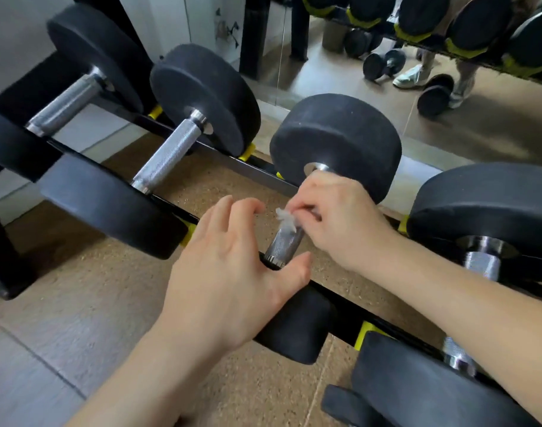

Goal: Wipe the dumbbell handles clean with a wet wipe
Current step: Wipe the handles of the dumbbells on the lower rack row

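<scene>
White wet wipe pinched in my right hand on the knurled dumbbell handle; my left hand spread alongside

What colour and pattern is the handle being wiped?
Silver handle, fine crosshatch knurling; head view, just below the wet wipe.

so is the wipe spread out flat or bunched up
Bunched up: the wet wipe is a crumpled white wad pinched by the right hand against the dumbbell handle.
</scene>
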The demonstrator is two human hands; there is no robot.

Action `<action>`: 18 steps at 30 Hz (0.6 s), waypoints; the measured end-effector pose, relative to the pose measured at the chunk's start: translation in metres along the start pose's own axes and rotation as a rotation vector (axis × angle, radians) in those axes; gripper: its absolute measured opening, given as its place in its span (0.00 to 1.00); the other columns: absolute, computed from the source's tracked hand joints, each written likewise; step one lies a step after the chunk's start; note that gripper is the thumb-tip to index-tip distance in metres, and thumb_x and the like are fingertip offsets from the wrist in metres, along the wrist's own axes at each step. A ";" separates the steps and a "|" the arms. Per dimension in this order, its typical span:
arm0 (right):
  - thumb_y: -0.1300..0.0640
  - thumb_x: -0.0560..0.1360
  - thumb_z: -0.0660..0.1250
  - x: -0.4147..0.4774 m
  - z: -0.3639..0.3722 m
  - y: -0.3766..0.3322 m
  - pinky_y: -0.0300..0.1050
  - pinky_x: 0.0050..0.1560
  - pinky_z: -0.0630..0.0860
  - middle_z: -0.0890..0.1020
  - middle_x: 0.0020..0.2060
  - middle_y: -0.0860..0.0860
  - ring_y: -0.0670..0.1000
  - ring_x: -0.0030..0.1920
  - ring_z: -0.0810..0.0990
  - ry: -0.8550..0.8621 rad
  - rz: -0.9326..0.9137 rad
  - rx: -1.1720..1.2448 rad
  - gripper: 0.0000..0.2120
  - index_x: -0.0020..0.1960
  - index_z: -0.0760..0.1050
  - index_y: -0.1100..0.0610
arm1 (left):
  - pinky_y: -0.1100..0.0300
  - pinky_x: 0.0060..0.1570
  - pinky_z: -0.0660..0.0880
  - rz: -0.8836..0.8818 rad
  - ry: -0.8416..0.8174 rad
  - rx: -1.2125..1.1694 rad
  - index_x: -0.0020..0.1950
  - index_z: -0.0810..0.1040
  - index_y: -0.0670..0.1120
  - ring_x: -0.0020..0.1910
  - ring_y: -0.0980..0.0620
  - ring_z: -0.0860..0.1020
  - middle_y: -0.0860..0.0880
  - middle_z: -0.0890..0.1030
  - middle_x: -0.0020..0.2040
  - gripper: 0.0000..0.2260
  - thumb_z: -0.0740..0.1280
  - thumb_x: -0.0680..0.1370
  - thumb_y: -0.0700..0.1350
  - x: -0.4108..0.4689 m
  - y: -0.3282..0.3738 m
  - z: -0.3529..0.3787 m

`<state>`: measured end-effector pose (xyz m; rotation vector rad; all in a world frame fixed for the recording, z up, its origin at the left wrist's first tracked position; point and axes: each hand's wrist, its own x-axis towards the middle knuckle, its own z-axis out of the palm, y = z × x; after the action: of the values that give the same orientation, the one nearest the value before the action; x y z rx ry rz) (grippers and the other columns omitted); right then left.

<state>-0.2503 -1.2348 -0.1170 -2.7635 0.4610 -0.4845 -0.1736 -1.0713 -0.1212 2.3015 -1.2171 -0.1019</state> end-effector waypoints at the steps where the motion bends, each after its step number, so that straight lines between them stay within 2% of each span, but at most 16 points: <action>1: 0.61 0.74 0.68 -0.007 0.000 -0.004 0.46 0.44 0.75 0.76 0.45 0.48 0.52 0.44 0.77 -0.110 -0.061 0.013 0.05 0.45 0.83 0.57 | 0.61 0.59 0.67 0.000 -0.025 0.022 0.68 0.63 0.53 0.64 0.54 0.68 0.56 0.67 0.63 0.39 0.53 0.65 0.75 -0.002 0.001 -0.002; 4: 0.60 0.74 0.67 -0.020 -0.006 -0.007 0.50 0.44 0.76 0.74 0.51 0.47 0.51 0.43 0.77 -0.368 -0.243 -0.005 0.03 0.45 0.80 0.58 | 0.60 0.67 0.65 -0.024 -0.136 0.064 0.72 0.57 0.51 0.70 0.51 0.63 0.51 0.64 0.68 0.48 0.51 0.62 0.81 -0.004 0.003 -0.008; 5: 0.60 0.73 0.68 -0.017 -0.008 -0.005 0.49 0.42 0.76 0.75 0.50 0.48 0.51 0.42 0.77 -0.372 -0.281 -0.036 0.03 0.44 0.80 0.58 | 0.57 0.68 0.65 -0.043 -0.173 0.084 0.73 0.56 0.51 0.72 0.49 0.61 0.49 0.63 0.70 0.50 0.51 0.61 0.82 -0.004 0.004 -0.009; 7: 0.63 0.70 0.69 0.000 -0.008 0.004 0.44 0.37 0.75 0.78 0.43 0.50 0.52 0.38 0.78 -0.266 -0.302 -0.092 0.04 0.42 0.83 0.59 | 0.55 0.67 0.67 -0.074 -0.213 0.107 0.73 0.55 0.51 0.70 0.48 0.64 0.49 0.63 0.69 0.50 0.52 0.60 0.81 -0.002 0.006 -0.011; 8: 0.64 0.70 0.70 0.009 -0.009 0.004 0.43 0.35 0.72 0.77 0.39 0.51 0.53 0.36 0.77 -0.194 -0.288 -0.129 0.04 0.42 0.83 0.59 | 0.54 0.66 0.68 -0.092 -0.222 0.099 0.73 0.55 0.52 0.69 0.48 0.65 0.50 0.64 0.69 0.49 0.54 0.60 0.81 -0.001 0.008 -0.012; 10: 0.62 0.73 0.68 0.022 -0.007 0.001 0.43 0.36 0.67 0.72 0.38 0.50 0.54 0.39 0.76 -0.095 -0.224 -0.233 0.05 0.45 0.83 0.57 | 0.55 0.64 0.69 -0.123 -0.233 0.082 0.72 0.57 0.52 0.68 0.51 0.67 0.52 0.65 0.68 0.48 0.57 0.61 0.79 0.000 0.012 -0.013; 12: 0.59 0.76 0.65 0.016 -0.004 -0.011 0.44 0.38 0.66 0.69 0.40 0.48 0.53 0.42 0.75 -0.212 -0.221 -0.174 0.07 0.43 0.81 0.56 | 0.59 0.63 0.69 -0.147 -0.252 0.098 0.73 0.58 0.52 0.66 0.53 0.67 0.53 0.66 0.68 0.47 0.60 0.62 0.77 0.001 0.018 -0.016; 14: 0.60 0.75 0.64 0.007 -0.006 -0.023 0.43 0.36 0.66 0.68 0.38 0.47 0.51 0.40 0.72 -0.348 -0.289 -0.079 0.09 0.35 0.74 0.54 | 0.59 0.63 0.67 -0.169 -0.303 0.127 0.74 0.57 0.51 0.67 0.52 0.67 0.52 0.66 0.70 0.47 0.62 0.63 0.76 0.007 0.023 -0.021; 15: 0.59 0.75 0.64 0.009 -0.009 -0.022 0.42 0.35 0.64 0.67 0.38 0.47 0.50 0.40 0.71 -0.375 -0.293 -0.099 0.10 0.35 0.73 0.53 | 0.59 0.64 0.67 -0.191 -0.341 0.137 0.75 0.56 0.50 0.68 0.52 0.66 0.51 0.65 0.72 0.47 0.63 0.64 0.75 0.008 0.025 -0.023; 18: 0.58 0.78 0.62 0.030 -0.017 -0.002 0.43 0.40 0.63 0.66 0.41 0.48 0.51 0.43 0.73 -0.234 -0.227 -0.248 0.07 0.46 0.79 0.56 | 0.57 0.63 0.67 -0.258 -0.417 0.125 0.77 0.52 0.51 0.70 0.50 0.65 0.49 0.62 0.74 0.49 0.67 0.65 0.73 0.014 0.028 -0.025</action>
<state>-0.2297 -1.2480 -0.0925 -3.0799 0.1609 -0.1552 -0.1786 -1.0845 -0.0834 2.6236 -1.1323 -0.6433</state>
